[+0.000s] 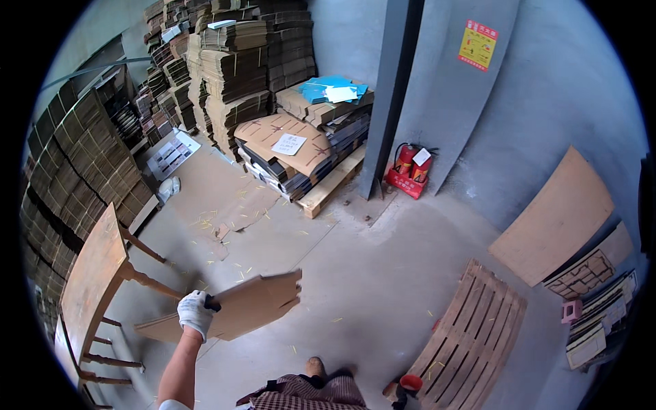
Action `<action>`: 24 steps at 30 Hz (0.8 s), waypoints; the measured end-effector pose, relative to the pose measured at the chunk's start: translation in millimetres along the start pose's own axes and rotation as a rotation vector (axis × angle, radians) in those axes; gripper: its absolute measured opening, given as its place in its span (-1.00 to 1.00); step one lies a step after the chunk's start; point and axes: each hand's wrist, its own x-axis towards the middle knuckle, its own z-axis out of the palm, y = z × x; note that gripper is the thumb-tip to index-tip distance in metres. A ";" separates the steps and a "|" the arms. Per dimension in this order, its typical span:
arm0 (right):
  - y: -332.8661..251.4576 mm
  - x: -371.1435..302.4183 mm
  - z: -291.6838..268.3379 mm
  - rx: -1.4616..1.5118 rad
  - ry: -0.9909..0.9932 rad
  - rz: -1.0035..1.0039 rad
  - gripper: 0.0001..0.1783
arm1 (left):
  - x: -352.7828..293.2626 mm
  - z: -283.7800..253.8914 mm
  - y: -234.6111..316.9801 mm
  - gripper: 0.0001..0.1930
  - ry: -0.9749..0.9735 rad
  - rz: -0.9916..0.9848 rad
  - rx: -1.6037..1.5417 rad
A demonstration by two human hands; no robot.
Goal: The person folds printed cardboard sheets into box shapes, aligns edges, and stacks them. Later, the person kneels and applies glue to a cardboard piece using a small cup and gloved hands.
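My left hand (196,313), in a white glove with a dark patch at the fingers, is closed at the upper edge of a flat brown cardboard piece (256,305). The cardboard hangs tilted above the floor, its right end notched. Part of its edge is hidden behind the glove. Just left of the hand stands a wooden table (96,266) with turned legs. My right hand is out of view.
Bundled cardboard stacks (232,75) fill the back left. A loaded pallet (321,188) stands by a dark column (393,96) and red fire extinguishers (412,164). At right are a slatted wooden pallet (471,335), a leaning board (557,215) and a red-topped dark object (411,383).
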 end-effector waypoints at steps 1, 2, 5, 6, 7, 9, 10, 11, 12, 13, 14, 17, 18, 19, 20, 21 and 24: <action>-18.9 8.5 22.0 -0.084 -0.014 -0.062 -0.78 | 16.5 -4.6 -2.4 -0.79 0.029 -0.069 -0.052; -14.8 76.0 21.3 -0.143 -0.051 0.005 -0.65 | 42.5 -6.6 -4.2 -0.79 0.064 -0.119 -0.116; -71.8 86.8 109.4 -0.130 -0.107 -0.030 -0.67 | 94.0 -20.6 -35.4 -0.83 0.115 -0.431 -0.288; -84.3 96.9 123.7 -0.108 -0.130 -0.041 -0.67 | 119.4 -20.0 -35.5 -0.82 0.133 -0.472 -0.473; -109.6 122.8 145.2 -0.079 -0.168 -0.076 -0.68 | 150.8 -16.3 -29.1 -0.82 0.173 -0.510 -0.671; -153.4 141.8 194.3 -0.081 -0.178 -0.012 -0.72 | 204.0 -23.5 -21.9 -0.80 0.258 -0.589 -1.036; -172.0 150.6 210.7 -0.081 -0.200 -0.022 -0.73 | 233.5 -28.4 -8.3 -0.84 0.304 -0.543 -1.142; -196.3 152.5 232.8 -0.088 -0.226 -0.029 -0.74 | 261.2 -33.7 1.0 -0.83 0.350 -0.557 -1.219; -223.8 158.1 259.4 -0.170 -0.234 -0.036 -0.69 | 290.8 -36.4 9.9 -0.82 0.396 -0.568 -1.296; -245.0 160.8 278.6 -0.209 -0.281 -0.162 -0.68 | 319.0 -35.7 17.1 -0.81 0.416 -0.579 -1.373; -270.4 169.4 300.4 -0.242 -0.326 -0.298 -0.68 | 353.1 -36.5 25.0 -0.79 0.451 -0.534 -1.479; -359.6 192.2 357.7 -0.618 -0.310 -0.432 -0.59 | 456.1 -39.6 45.6 -0.76 0.552 -0.434 -1.663; -387.6 195.7 382.2 -0.448 -0.295 -0.342 -0.70 | 490.9 -41.1 53.6 -0.72 0.598 -0.402 -1.692; -412.0 200.3 407.4 -0.270 -0.285 -0.258 -0.81 | 529.2 -46.5 59.6 -0.68 0.648 -0.360 -1.719; -432.6 201.7 429.1 -0.180 -0.289 -0.219 -0.88 | 565.8 -47.9 57.0 -0.64 0.649 -0.377 -1.689; -451.0 202.8 446.4 -0.089 -0.290 -0.181 -0.94 | 599.7 -45.9 59.1 -0.72 0.723 -0.343 -1.661; -496.5 205.2 479.6 -0.018 -0.304 -0.211 -0.92 | 705.6 -49.0 86.1 -0.80 0.728 -0.301 -1.774</action>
